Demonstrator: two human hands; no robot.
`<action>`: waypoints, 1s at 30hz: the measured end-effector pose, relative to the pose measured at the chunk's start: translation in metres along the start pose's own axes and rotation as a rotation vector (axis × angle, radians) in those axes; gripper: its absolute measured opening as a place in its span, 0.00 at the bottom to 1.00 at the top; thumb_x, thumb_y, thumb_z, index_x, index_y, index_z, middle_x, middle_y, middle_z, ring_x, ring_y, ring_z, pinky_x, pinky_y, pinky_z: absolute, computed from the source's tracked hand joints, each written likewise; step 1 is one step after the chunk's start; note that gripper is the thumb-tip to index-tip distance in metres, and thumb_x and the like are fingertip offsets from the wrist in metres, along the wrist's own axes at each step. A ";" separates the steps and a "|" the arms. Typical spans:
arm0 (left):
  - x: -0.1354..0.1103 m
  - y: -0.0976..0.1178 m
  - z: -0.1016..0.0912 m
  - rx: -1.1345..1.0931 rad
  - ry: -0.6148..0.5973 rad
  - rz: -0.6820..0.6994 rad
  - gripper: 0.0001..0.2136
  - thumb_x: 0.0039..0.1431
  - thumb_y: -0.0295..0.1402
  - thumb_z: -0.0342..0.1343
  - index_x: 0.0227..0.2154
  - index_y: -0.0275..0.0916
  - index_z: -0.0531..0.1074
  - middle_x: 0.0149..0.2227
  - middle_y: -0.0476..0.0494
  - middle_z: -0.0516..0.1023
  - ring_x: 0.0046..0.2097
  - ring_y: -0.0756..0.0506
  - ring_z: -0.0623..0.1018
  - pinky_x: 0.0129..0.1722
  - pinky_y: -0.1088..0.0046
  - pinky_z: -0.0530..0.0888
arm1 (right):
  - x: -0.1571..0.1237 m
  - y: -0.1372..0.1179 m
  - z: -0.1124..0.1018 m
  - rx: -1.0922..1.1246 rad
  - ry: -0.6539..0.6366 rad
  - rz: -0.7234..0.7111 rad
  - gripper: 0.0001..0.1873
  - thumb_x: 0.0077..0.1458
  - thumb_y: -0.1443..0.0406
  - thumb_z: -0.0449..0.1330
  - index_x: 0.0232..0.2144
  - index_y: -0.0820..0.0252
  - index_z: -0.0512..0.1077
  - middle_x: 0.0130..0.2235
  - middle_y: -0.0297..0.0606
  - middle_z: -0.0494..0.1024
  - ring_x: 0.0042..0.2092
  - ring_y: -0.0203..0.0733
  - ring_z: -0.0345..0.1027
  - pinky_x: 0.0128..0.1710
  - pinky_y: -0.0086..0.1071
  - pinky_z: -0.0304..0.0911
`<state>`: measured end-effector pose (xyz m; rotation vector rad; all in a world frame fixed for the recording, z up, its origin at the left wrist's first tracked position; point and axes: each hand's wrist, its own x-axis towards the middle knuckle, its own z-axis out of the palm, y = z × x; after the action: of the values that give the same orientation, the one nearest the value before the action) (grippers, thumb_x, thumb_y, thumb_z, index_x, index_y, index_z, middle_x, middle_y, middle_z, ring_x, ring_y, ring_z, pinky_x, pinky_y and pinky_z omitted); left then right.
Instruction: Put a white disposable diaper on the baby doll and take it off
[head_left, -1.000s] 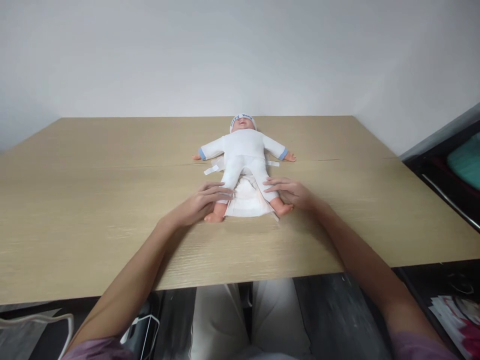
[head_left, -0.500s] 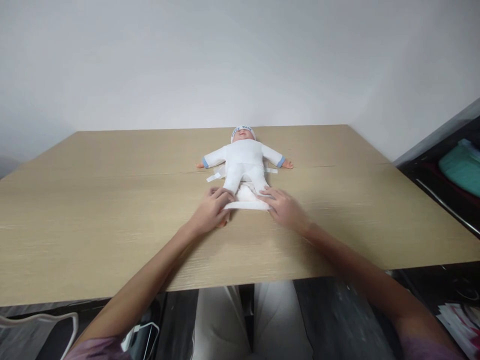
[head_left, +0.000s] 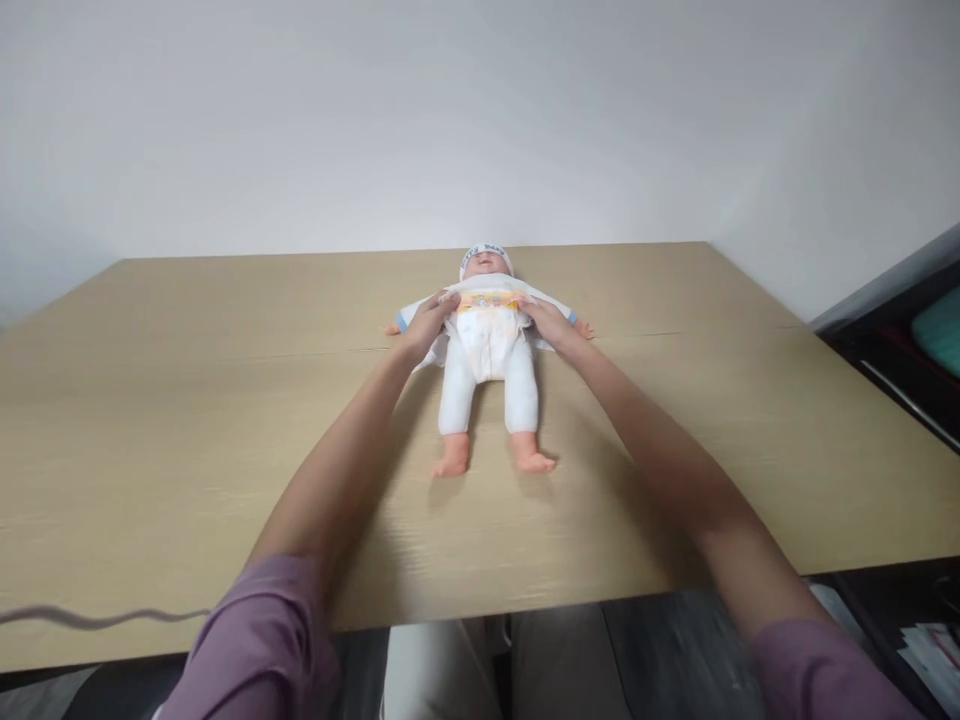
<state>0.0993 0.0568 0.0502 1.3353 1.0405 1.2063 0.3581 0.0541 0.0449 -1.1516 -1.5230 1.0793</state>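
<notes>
A baby doll [head_left: 487, 400] in white clothes and a cap lies face up on the wooden table [head_left: 187, 400], feet toward me. A white diaper [head_left: 489, 325] with an orange patterned band is folded up over its belly. My left hand [head_left: 427, 318] pinches the diaper's top left corner at the doll's chest. My right hand [head_left: 546, 318] holds the top right corner the same way. Both arms reach straight out over the table on either side of the doll's legs.
The table ends at a white wall just behind the doll's head. At the right edge stands a dark shelf [head_left: 900, 380] with something teal [head_left: 941, 340] on it. Papers lie on the floor at lower right [head_left: 930, 650]. My light trousers [head_left: 450, 670] show below the table's front edge.
Both hands moved from the diaper's front edge near the doll's feet up to its chest, carrying the diaper front up over the belly. The doll's legs and feet are now uncovered.
</notes>
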 end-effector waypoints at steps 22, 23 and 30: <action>-0.093 0.040 -0.020 0.251 0.112 -0.053 0.20 0.60 0.48 0.67 0.51 0.43 0.81 0.58 0.39 0.85 0.51 0.39 0.81 0.50 0.62 0.78 | -0.116 0.014 -0.063 -0.224 0.112 0.075 0.25 0.63 0.43 0.62 0.41 0.58 0.80 0.37 0.40 0.83 0.34 0.44 0.74 0.38 0.38 0.70; -0.096 0.047 -0.014 0.315 0.131 0.000 0.18 0.63 0.46 0.64 0.51 0.43 0.81 0.59 0.40 0.84 0.53 0.38 0.80 0.52 0.60 0.78 | -0.123 0.017 -0.064 -0.306 0.169 0.041 0.24 0.65 0.44 0.60 0.41 0.57 0.80 0.36 0.41 0.83 0.35 0.45 0.75 0.39 0.39 0.70; -0.117 0.066 0.068 0.866 -0.157 0.455 0.15 0.74 0.46 0.53 0.51 0.44 0.80 0.57 0.40 0.82 0.60 0.33 0.75 0.66 0.49 0.68 | -0.149 0.042 -0.053 -0.766 0.269 -0.184 0.16 0.64 0.50 0.62 0.39 0.55 0.75 0.39 0.44 0.83 0.43 0.53 0.76 0.51 0.46 0.71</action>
<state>0.1496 -0.0745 0.1028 2.3983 1.2387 0.9523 0.4390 -0.0782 -0.0088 -1.5420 -1.8273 0.1773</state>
